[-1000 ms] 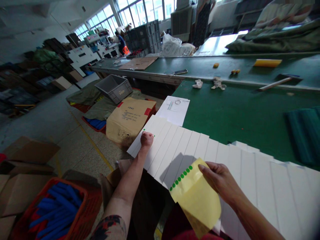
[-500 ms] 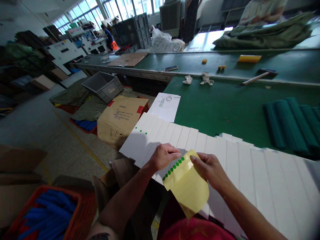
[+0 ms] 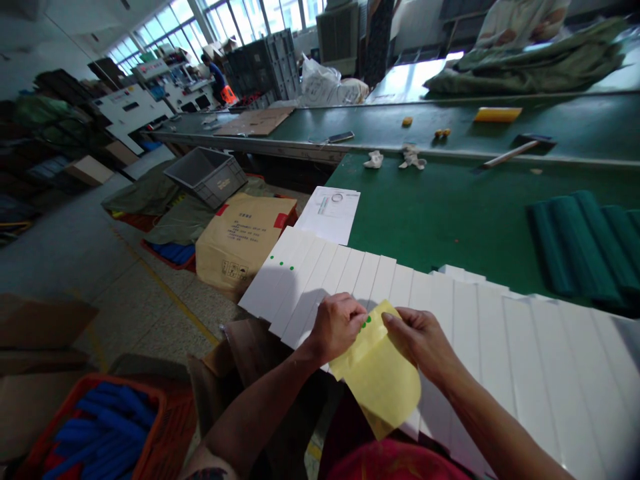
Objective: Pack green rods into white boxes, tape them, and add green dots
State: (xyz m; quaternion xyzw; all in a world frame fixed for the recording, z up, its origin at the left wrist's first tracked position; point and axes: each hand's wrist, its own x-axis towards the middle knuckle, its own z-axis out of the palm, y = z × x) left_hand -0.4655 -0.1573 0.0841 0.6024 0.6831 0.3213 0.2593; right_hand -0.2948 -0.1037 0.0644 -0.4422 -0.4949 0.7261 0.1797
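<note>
My right hand pinches the upper right edge of a yellow sheet of green dot stickers, thumb on top. Curled at the sheet's upper left edge is my left hand, its fingertips over the row of dots. Only a few green dots show beside those fingers; whatever they pinch is hidden. Under both hands, white cards or flat boxes lie overlapped in a long row. The leftmost white piece bears three green dots near its upper left.
A printed paper lies behind the row on the green table. Dark green rolls rest at right. Left of the table stand a brown carton, a grey crate and an orange basket of blue pieces. Another person's hands show far right.
My left hand has moved slightly right and down onto the sheet's edge, covering most of the dot row that was visible before. My right hand has barely moved.
</note>
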